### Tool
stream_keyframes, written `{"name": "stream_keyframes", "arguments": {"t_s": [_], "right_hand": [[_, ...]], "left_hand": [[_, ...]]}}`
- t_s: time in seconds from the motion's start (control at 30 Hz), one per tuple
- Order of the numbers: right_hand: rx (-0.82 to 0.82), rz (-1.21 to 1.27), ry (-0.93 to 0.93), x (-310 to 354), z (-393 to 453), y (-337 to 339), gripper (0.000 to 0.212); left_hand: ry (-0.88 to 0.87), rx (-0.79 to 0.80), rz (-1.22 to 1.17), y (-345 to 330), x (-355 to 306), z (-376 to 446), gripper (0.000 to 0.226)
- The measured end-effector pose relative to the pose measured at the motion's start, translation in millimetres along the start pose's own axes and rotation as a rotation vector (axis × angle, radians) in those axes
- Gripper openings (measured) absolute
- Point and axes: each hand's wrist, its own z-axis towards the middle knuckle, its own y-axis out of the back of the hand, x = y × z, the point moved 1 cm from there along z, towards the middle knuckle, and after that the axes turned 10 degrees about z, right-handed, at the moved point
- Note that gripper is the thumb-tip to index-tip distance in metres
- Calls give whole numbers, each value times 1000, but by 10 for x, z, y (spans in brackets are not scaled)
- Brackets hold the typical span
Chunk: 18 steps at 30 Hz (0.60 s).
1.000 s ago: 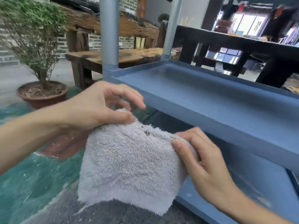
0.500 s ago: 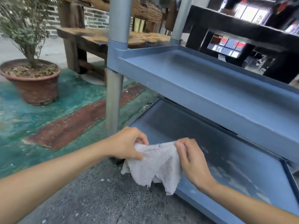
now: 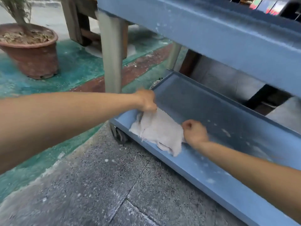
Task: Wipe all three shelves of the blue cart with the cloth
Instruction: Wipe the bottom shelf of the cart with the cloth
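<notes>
Pavement of grey speckled stone [image 3: 101, 190] fills the near ground below my forearms. Just past it, the cloth [image 3: 158, 132] lies spread at the near left corner of the blue cart's bottom shelf [image 3: 236, 128], its lower edge draped over the shelf's front lip. It looks like light, limp terry that bunches and folds easily, so I judge it best taken by its upper corners or wadded under a palm for rubbing. My left hand [image 3: 146, 101] is curled tight on the cloth's far left corner, pinching it; my right hand [image 3: 194, 132] is fisted at the cloth's right edge, apparently gripping it, though blur hides the fingertips. Pale dusty flecks dot the shelf floor to the right of the cloth, so I reckon this shelf is not yet wiped. Above hangs the middle shelf [image 3: 211, 35], carried on a grey post [image 3: 111, 62]. Farther left, a potted plant [image 3: 31, 48] stands on green-painted floor [image 3: 78, 66], with a wooden bench [image 3: 78, 22] behind.
</notes>
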Motion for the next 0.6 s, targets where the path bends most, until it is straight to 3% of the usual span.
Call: {"name": "stream_keyframes", "arguments": {"t_s": [0.1, 0.23, 0.3, 0.43, 0.6], "right_hand": [[-80, -186, 150, -218, -31, -160, 38], [-80, -40, 452, -41, 91, -12, 35], [69, -60, 564, 148, 187, 83, 41], [570, -468, 763, 205, 204, -234, 54], [662, -447, 853, 202, 182, -519, 52]], "left_hand": [[77, -169, 13, -232, 175, 128, 34], [279, -82, -222, -477, 409, 240, 58], [310, 12, -330, -536, 427, 307, 66], [325, 131, -429, -566, 442, 438, 75], [289, 161, -533, -696, 484, 561, 93]]}}
